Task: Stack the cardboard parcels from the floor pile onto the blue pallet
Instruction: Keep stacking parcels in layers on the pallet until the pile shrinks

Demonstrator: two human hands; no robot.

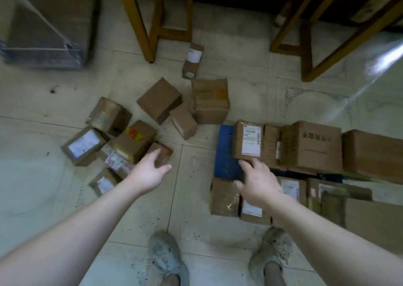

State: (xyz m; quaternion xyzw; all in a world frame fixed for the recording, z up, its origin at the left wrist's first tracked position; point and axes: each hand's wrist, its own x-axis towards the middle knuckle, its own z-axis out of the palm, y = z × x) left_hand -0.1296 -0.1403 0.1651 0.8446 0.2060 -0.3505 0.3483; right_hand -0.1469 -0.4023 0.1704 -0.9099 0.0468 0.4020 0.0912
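Closest in, two grey shoes (166, 256) stand on the pale tiled floor (196, 198), planted between pile and pallet so that either can be reached without a step. The left hand (150, 173) is open, fingers loosely extended and holding nothing. Its fingertips are over the small brown cardboard parcel (162, 153) at the near-right edge of the floor pile, and blur hides whether they touch it. That parcel is the nearest loose one, which makes it the likely next pick.

The right hand (259, 185) is spread flat, palm down and empty, hovering above the flat blue pallet (226, 155). Its forefinger reaches the near edge of the white-labelled brown parcel (248, 143), seemingly to nudge it square against its neighbours. Under and beside that wrist runs a near row of brown parcels (224, 197) packed side by side, so the bare blue patch just left of the right hand's fingers looks the obvious gap to fill.

Beyond the left hand the remaining cardboard parcels (133, 139) lie tumbled at odd angles, some leaning on others. Beyond the right hand's fingers sits a large printed brown carton (316, 146). Farthest off stand yellow wooden furniture legs (150, 24).
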